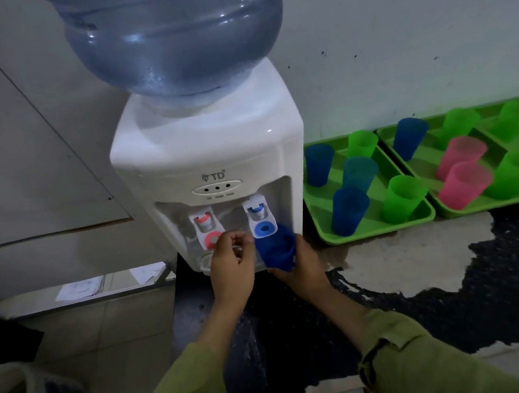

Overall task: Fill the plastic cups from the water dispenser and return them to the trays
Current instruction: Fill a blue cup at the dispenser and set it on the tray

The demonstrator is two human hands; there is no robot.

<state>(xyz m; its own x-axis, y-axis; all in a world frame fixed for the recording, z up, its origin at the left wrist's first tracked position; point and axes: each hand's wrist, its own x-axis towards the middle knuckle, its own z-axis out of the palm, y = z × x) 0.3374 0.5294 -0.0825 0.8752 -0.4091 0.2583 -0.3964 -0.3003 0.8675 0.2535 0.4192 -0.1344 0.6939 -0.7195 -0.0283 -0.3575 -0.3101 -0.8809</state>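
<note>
One big blue water bottle sat inverted on the white dispenser. Beside it, on the surface, a green tray and a second tray held coloured cups. The right hand gripped a blue cup tilted under the blue tap — the left hand had its fingers curled; whether they held anything was unclear.

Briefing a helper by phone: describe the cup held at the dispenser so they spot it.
Find the white water dispenser with the big bottle on top. Under its blue tap, the right hand holds a dark blue cup, the only cup off the green trays.
</note>
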